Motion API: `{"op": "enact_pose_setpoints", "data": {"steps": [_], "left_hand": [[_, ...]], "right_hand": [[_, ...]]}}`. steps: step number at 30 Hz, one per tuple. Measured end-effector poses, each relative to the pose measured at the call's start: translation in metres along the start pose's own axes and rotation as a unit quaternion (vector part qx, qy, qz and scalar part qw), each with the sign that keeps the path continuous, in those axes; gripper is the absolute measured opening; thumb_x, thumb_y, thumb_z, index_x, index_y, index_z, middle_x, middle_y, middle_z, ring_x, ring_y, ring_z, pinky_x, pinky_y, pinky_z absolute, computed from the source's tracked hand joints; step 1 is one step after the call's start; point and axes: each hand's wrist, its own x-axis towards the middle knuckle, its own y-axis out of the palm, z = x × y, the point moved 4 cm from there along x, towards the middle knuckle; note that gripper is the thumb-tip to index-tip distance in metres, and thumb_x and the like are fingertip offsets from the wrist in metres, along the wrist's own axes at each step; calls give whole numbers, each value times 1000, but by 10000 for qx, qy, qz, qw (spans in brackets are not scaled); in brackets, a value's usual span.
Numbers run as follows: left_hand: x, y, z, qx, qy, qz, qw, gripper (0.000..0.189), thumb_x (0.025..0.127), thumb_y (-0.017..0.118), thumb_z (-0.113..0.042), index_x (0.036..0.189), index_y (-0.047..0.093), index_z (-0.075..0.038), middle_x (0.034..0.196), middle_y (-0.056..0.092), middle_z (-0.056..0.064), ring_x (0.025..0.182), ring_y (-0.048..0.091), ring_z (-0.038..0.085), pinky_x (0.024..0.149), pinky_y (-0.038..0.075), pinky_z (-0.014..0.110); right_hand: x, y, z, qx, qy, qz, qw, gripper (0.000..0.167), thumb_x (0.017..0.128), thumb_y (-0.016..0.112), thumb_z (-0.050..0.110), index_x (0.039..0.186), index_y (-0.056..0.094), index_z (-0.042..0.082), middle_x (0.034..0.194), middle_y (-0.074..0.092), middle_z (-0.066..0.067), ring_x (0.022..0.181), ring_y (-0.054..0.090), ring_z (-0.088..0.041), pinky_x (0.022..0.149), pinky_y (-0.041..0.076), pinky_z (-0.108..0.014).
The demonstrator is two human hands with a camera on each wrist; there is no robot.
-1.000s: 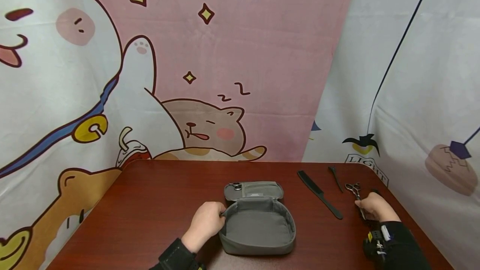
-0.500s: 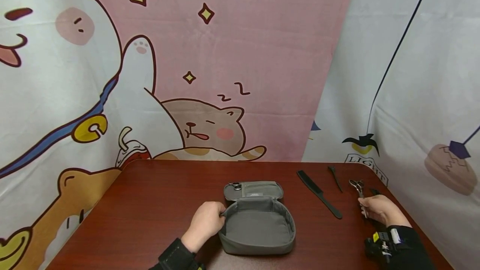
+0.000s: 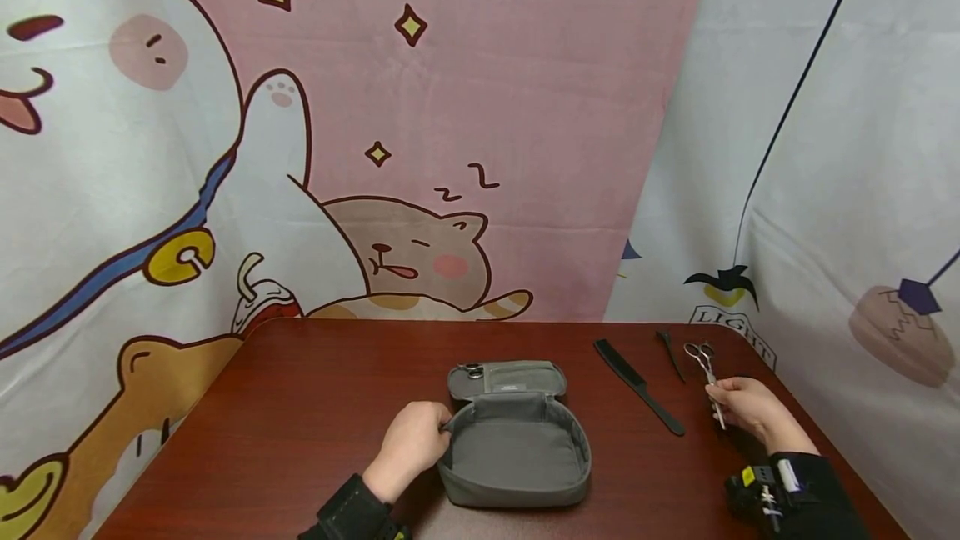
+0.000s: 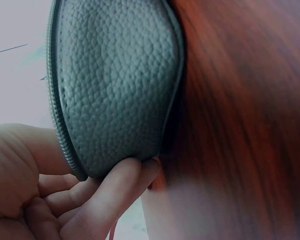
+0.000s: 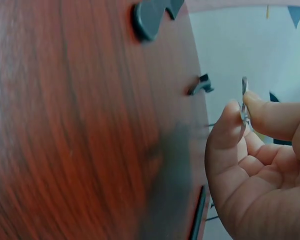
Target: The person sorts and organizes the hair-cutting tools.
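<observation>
A grey zippered case [image 3: 517, 497] lies with its lid folded back on the table. My left hand [image 3: 414, 448] pinches the case's left edge; in the left wrist view the thumb and fingers hold the pebbled wall [image 4: 120, 85] by its zip. At the right, my right hand [image 3: 753, 411] pinches a pair of silver scissors [image 3: 708, 369] by the blades between thumb and fingers, finger loops pointing away from me. The right wrist view shows the scissors [image 5: 244, 97] nearly edge-on, raised off the wood.
A black comb [image 3: 637, 387] lies slanted to the right of the case. Beyond it is a small dark slim tool [image 3: 670, 355]. The reddish-brown table [image 3: 315, 373] meets a printed cloth backdrop [image 3: 525, 107] at the back, and its right edge runs close to the right hand.
The right hand has gripped the scissors, drawn them toward me, then lifted and shifted them slightly left, with the loops more visible. The left hand and case stay put.
</observation>
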Motion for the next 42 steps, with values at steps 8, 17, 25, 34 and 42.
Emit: {"op": "enact_pose_setpoints", "data": {"steps": [8, 17, 25, 34, 42], "left_hand": [[-1, -1, -1, 43, -13, -27, 10000, 18, 76, 77, 1, 68, 70, -13, 60, 53, -12, 54, 43, 3, 51, 38, 25], [0, -2, -4, 72, 47, -44, 10000, 18, 75, 77, 2, 67, 69, -13, 59, 52, -12, 54, 41, 3, 51, 37, 24], [0, -3, -4, 61, 102, -99, 9999, 18, 75, 76, 2, 68, 69, -12, 60, 54, -12, 54, 43, 3, 51, 39, 25], [-1, -1, -4, 64, 101, -68, 9999, 21, 75, 75, 3, 66, 67, -14, 58, 52, -11, 52, 40, 3, 50, 36, 25], [-2, -1, -4, -16, 21, 99, 9999, 24, 78, 73, 4, 64, 65, -14, 55, 46, -10, 50, 35, 5, 50, 30, 25]], "right_hand": [[0, 18, 18, 16, -246, 122, 9996, 28, 103, 48, 7, 109, 48, -20, 85, 54, -8, 73, 54, -17, 65, 52, -31], [-3, 41, 34, 145, -562, 326, 9978, 25, 102, 50, 4, 110, 47, -20, 86, 54, -10, 75, 55, -18, 64, 53, -30], [-8, 60, 48, 126, -871, 529, 9947, 24, 100, 53, 2, 111, 48, -19, 89, 58, -12, 75, 55, -20, 63, 53, -32], [-12, 79, 64, -18, -1049, 641, 9924, 22, 99, 57, 4, 109, 51, -15, 89, 59, -14, 75, 57, -23, 62, 52, -33], [-16, 94, 75, -2, -1260, 764, 9891, 20, 98, 57, 1, 109, 52, -14, 89, 60, -16, 73, 59, -26, 63, 54, -36]]}}
